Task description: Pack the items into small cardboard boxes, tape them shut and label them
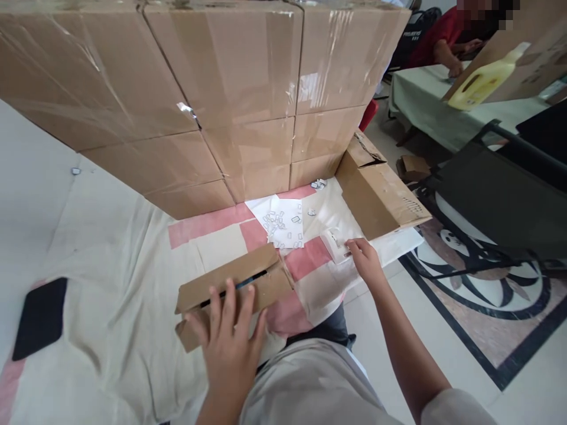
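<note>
My left hand (pixel 229 339) lies flat with fingers spread on a small brown cardboard box (pixel 234 283), whose flap is slightly raised over a dark slit. My right hand (pixel 364 258) reaches forward and pinches a small white object (pixel 334 244) on the cloth. A white paper sheet (pixel 283 227) strewn with several tiny pieces lies just beyond the box.
A wall of taped cardboard cartons (pixel 212 88) stands ahead. An open flattened carton (pixel 376 189) lies at right. A cream and pink cloth (pixel 110 283) covers the floor, with a black pad (pixel 39 319) at left. Another person (pixel 447 35) sits at a far table with a yellow jug (pixel 482 79).
</note>
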`<state>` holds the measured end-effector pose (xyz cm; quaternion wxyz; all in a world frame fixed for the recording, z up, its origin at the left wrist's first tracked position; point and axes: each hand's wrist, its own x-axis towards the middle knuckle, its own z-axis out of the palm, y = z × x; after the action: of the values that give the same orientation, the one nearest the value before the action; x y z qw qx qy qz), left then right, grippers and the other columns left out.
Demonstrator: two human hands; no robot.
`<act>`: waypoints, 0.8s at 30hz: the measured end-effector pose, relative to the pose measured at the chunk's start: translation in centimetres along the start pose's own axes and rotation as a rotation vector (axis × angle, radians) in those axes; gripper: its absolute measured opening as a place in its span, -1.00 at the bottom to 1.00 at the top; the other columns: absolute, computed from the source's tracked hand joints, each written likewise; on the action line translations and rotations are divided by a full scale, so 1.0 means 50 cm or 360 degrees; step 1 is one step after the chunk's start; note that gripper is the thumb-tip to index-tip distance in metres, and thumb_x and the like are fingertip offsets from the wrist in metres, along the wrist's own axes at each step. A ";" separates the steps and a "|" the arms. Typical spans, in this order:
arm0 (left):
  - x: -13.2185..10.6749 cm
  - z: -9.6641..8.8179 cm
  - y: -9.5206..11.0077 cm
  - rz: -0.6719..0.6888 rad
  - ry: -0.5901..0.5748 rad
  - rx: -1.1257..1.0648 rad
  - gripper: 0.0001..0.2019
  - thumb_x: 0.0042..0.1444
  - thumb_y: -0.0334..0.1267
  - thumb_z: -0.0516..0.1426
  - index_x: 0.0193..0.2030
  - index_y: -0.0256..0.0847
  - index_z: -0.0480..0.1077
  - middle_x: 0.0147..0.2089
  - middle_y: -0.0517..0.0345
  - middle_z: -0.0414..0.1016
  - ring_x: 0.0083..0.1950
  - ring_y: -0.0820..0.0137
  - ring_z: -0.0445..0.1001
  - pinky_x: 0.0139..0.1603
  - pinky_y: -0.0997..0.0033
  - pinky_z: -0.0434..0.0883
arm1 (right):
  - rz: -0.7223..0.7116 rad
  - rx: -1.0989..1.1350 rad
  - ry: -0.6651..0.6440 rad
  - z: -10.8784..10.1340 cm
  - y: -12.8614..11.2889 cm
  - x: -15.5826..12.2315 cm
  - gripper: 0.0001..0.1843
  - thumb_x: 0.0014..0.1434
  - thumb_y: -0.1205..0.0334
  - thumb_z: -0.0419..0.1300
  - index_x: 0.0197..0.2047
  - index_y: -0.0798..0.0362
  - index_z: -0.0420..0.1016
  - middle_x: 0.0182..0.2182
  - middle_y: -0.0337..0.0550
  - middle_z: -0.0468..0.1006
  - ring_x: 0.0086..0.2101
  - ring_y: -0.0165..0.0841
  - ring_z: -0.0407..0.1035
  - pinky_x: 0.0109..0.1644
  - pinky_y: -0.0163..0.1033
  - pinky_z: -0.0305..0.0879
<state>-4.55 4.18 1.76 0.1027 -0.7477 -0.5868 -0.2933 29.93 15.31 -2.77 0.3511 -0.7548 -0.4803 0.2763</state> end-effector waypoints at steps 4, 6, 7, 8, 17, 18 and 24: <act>0.005 0.093 0.133 0.0476 0.0374 -0.0730 -0.70 0.14 -0.43 0.30 0.00 -0.12 0.50 0.27 -0.02 0.54 0.48 0.21 0.30 0.58 -0.02 0.05 | 0.0133 0.0013 -0.0041 -0.004 0.007 0.010 -0.50 0.17 -0.20 0.08 -0.45 0.06 0.52 -0.32 0.00 0.58 -0.21 -0.16 0.45 -0.05 -0.11 0.30; 0.035 0.166 0.194 0.0593 0.0156 -0.0936 -0.66 0.17 -0.40 0.27 0.09 -0.14 0.45 0.28 -0.05 0.53 0.46 0.20 0.32 0.50 0.04 0.22 | 0.0179 0.0048 -0.0109 -0.011 0.006 0.013 -0.45 0.17 -0.24 0.08 -0.47 0.07 0.54 -0.36 -0.02 0.59 -0.27 -0.20 0.45 -0.11 -0.15 0.30; 0.058 0.207 0.219 0.0542 0.0005 -0.0934 -0.55 0.18 -0.35 0.28 0.21 -0.14 0.39 0.36 -0.13 0.44 0.49 0.14 0.28 0.48 0.01 0.26 | 0.0205 0.0071 -0.0151 -0.016 0.004 0.015 -0.42 0.18 -0.27 0.06 -0.46 0.08 0.56 -0.41 -0.04 0.57 -0.33 -0.24 0.43 -0.16 -0.17 0.30; 0.083 0.249 0.240 0.0432 -0.0146 -0.0907 -0.40 0.16 -0.30 0.30 0.33 -0.15 0.29 0.47 -0.22 0.28 0.53 0.05 0.19 0.46 -0.07 0.28 | 0.0249 0.0102 -0.0204 -0.021 0.002 0.018 -0.38 0.19 -0.30 0.04 -0.44 0.09 0.57 -0.49 -0.09 0.52 -0.41 -0.28 0.38 -0.23 -0.18 0.28; 0.182 0.461 0.266 0.0160 -0.0630 -0.1032 0.15 -0.02 -0.07 0.41 0.53 -0.23 -0.22 0.58 -0.45 -0.15 0.57 -0.14 0.04 0.44 -0.16 0.29 | 0.0500 0.0215 -0.0527 -0.034 -0.024 0.038 -0.60 0.11 -0.04 0.17 -0.52 0.12 0.54 -0.60 -0.19 0.43 -0.55 -0.42 0.18 -0.39 -0.25 0.11; 0.176 0.463 0.266 0.0146 -0.0607 -0.1039 0.13 -0.02 -0.08 0.40 0.53 -0.24 -0.21 0.58 -0.45 -0.12 0.57 -0.16 0.05 0.43 -0.19 0.30 | 0.0488 0.0207 -0.0509 -0.034 -0.027 0.038 -0.62 0.10 -0.01 0.18 -0.55 0.11 0.53 -0.59 -0.17 0.46 -0.52 -0.40 0.22 -0.36 -0.24 0.14; 0.163 0.476 0.271 0.0071 -0.0532 -0.1017 0.12 -0.11 -0.13 0.41 0.52 -0.21 -0.10 0.56 -0.40 -0.03 0.50 -0.20 0.18 0.36 -0.22 0.38 | 0.0427 0.0166 -0.0350 -0.040 -0.043 0.024 -0.64 0.10 -0.01 0.22 -0.59 0.05 0.44 -0.53 -0.18 0.54 -0.42 -0.36 0.32 -0.25 -0.25 0.20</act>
<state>16.85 18.75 -10.32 -0.2271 -0.7924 -0.4578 -0.3331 30.75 16.50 0.02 0.2950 -0.7582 -0.3958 0.4259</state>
